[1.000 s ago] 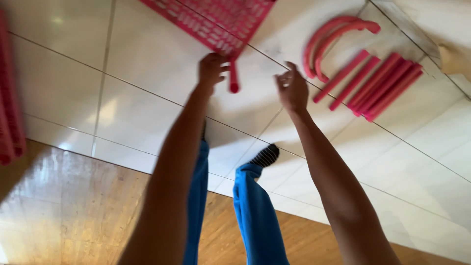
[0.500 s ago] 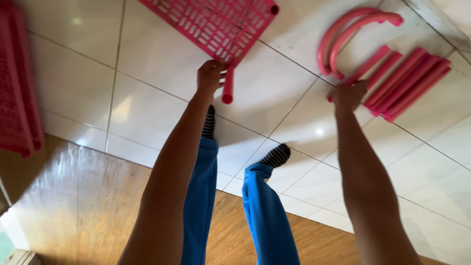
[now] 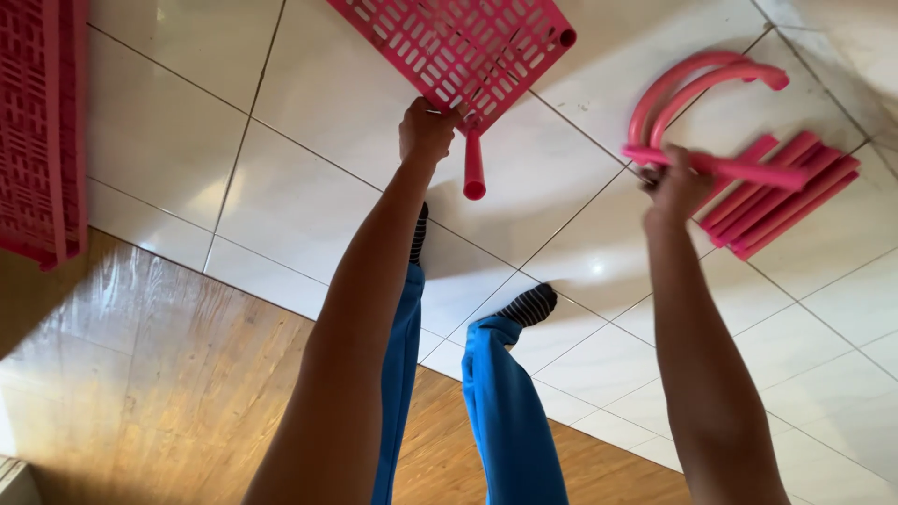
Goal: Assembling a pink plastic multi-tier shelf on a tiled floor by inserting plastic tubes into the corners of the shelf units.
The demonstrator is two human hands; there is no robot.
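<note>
Blue trouser legs [image 3: 505, 411] and striped dark socks [image 3: 528, 304] fill the near ground, standing where a wooden floor strip [image 3: 140, 393] meets white glossy floor tiles [image 3: 309, 122]. Beyond them both bare forearms reach out and away from the camera.

The left hand [image 3: 426, 131] is closed on the near edge of a pink perforated shelf panel [image 3: 449, 42], which lies tilted above the tiles; a short pink tube leg [image 3: 474, 168] sticks out from the panel just beside that hand, pointing back toward the feet. A round socket shows at the panel's far right corner.

The right hand [image 3: 673, 182] is curled around one end of a straight pink tube [image 3: 739, 168], holding it lifted and roughly level, its free end pointing right. Directly under and just past this hand lies a bundle of straight pink tubes [image 3: 786, 201] side by side on the tiles, and touching them on the far side are two curved pink tubes [image 3: 692, 84] bent into arches.

The two hands are well apart, the panel to the left, the tubes to the right. At the far left edge more pink perforated panels [image 3: 42, 122] lie stacked
</note>
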